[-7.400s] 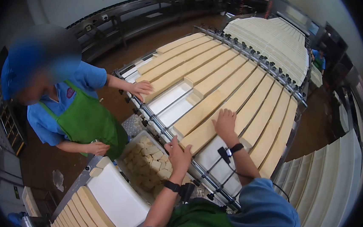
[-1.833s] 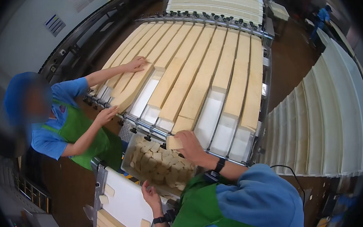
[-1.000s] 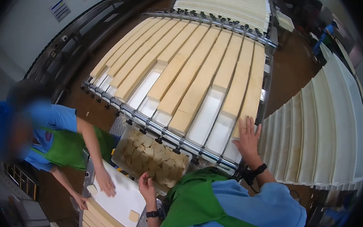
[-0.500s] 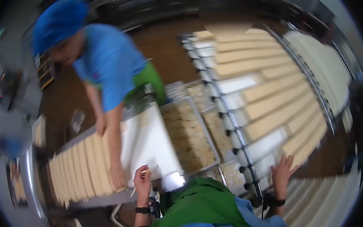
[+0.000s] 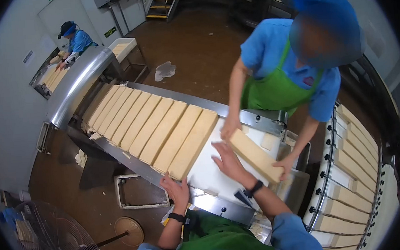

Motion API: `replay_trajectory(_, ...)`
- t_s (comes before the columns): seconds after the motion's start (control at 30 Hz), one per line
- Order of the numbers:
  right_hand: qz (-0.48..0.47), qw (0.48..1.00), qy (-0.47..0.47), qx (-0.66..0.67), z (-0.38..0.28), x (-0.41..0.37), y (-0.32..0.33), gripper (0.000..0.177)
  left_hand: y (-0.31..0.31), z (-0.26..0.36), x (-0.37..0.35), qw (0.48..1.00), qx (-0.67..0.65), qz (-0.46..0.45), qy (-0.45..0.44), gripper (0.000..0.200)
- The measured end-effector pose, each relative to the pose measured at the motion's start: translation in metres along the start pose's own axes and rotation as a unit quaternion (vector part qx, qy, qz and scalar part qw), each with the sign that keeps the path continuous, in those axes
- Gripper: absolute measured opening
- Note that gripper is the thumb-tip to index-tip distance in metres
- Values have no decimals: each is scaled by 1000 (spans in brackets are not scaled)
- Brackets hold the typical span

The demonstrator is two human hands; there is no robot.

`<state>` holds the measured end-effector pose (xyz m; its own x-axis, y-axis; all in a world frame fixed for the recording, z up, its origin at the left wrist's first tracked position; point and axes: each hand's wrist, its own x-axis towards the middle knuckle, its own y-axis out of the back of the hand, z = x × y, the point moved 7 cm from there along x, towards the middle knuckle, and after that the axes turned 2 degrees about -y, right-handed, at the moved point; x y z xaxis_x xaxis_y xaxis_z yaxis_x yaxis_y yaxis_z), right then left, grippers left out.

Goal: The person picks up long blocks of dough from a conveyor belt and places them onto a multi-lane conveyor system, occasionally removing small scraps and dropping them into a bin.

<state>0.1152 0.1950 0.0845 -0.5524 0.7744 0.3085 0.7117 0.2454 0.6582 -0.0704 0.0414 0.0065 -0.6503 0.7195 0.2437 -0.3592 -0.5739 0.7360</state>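
A row of long pale dough slabs [image 5: 158, 128] lies side by side on the white conveyor belt [image 5: 213, 168]. My left hand [image 5: 177, 190] has its fingers apart, with the fingertips right at the near end of the last slab. Over the bare belt my right hand [image 5: 231, 162] is open, fingers stretched toward the row and nothing in them. Just beyond it, a co-worker in a blue cap and green apron [image 5: 272, 88] holds another dough slab [image 5: 255, 153] by both ends, tilted across the belt's end.
To the right, a second conveyor [image 5: 327, 162] carries more slabs. A curved metal cover [image 5: 84, 84] arches over the belt's far end. On the floor at lower left stand a fan [image 5: 61, 239] and a metal frame [image 5: 141, 190]. Another person [image 5: 80, 40] works at the back left.
My view has swung left. My right hand has come from the right-hand conveyor to above the belt, and my left to the row's end. The co-worker now holds a separate slab.
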Motion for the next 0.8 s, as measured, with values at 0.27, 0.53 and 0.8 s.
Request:
replay_trajectory(0.27,6,965,-136,-225,115,124,-50,49,-19,12,31,990,-17,-131,50,78)
replay_trajectory(0.53,-56,933,-208,-289,138,146,-64,50,-27,17,31,987,-32,-141,68,82)
replay_trajectory(0.8,24,966,-184,-181,160,52,4,48,-42,35,32,979,19,-203,-21,80)
